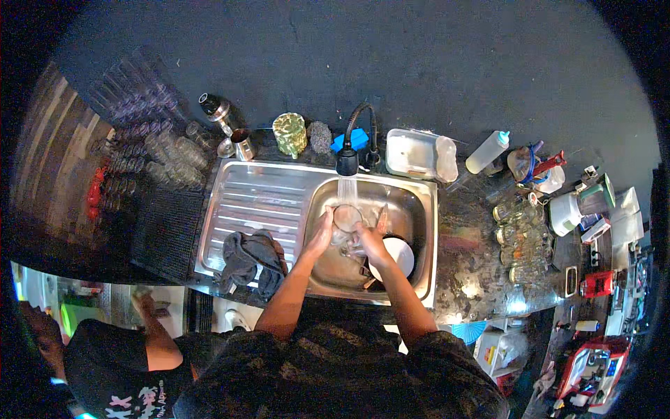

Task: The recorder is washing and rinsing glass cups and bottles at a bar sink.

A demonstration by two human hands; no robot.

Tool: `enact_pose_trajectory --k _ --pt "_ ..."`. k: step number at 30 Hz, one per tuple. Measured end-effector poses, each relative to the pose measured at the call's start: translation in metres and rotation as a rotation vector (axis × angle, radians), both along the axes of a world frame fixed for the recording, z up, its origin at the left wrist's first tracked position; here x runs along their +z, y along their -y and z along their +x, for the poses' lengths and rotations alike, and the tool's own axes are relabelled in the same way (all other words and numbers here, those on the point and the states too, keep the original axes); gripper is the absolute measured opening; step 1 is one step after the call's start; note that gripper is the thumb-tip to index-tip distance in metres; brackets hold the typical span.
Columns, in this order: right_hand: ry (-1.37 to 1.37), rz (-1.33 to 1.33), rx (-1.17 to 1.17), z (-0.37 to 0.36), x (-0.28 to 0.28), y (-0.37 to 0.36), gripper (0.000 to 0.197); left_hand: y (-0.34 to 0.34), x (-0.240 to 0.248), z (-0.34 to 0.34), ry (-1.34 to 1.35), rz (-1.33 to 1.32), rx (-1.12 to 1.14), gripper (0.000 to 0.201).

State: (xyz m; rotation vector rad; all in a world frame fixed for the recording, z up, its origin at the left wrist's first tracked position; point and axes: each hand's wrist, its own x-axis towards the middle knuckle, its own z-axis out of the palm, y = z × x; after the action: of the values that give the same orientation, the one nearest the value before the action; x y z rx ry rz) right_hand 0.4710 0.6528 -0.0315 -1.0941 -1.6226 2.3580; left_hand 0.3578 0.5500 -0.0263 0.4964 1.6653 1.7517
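Over the steel sink basin, a clear drinking glass is held with its round rim facing up. Water pours onto it from the black gooseneck faucet. My left hand grips the glass from its left side. Closed on its right side is my right hand, with some fingers hidden behind the glass and the splashing water. A white round dish lies in the basin beside my right wrist, partly covered by my forearm. Other items on the basin floor are too blurred to name.
A dark cloth lies on the ribbed drainboard. Behind the sink stand a camouflage-patterned mug, a scouring pad and a clear plastic container. Glass jars crowd the right counter. Another person is at lower left.
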Motion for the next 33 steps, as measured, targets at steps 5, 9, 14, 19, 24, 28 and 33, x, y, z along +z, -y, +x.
enact_pose_trajectory --k 5,9,14,19,24,28,33 --pt "0.274 0.312 0.126 0.003 -0.044 -0.018 0.039 -0.001 -0.007 -0.008 0.098 0.033 -0.02 0.068" --pt "0.094 0.583 0.019 -0.002 -0.055 -0.024 0.045 -0.001 -0.019 -0.009 -0.011 -0.164 0.058 0.068" --pt "0.261 0.7 0.012 -0.011 -0.07 -0.018 0.057 0.006 -0.016 0.001 0.013 -0.31 0.105 0.077" --pt "0.209 1.017 -0.069 -0.011 -0.079 -0.023 0.058 0.015 -0.03 -0.003 0.178 -0.358 0.0 0.081" --pt "0.097 0.58 0.092 -0.009 -0.046 -0.025 0.05 0.009 -0.061 -0.008 0.116 -0.287 -0.019 0.074" --pt "0.123 -0.259 -0.042 -0.012 -0.009 -0.02 0.042 0.005 -0.069 0.007 -0.255 -0.294 0.012 0.058" --pt "-0.028 0.219 0.068 -0.028 0.008 -0.004 0.043 0.0 -0.059 0.004 0.377 -0.184 0.078 0.063"
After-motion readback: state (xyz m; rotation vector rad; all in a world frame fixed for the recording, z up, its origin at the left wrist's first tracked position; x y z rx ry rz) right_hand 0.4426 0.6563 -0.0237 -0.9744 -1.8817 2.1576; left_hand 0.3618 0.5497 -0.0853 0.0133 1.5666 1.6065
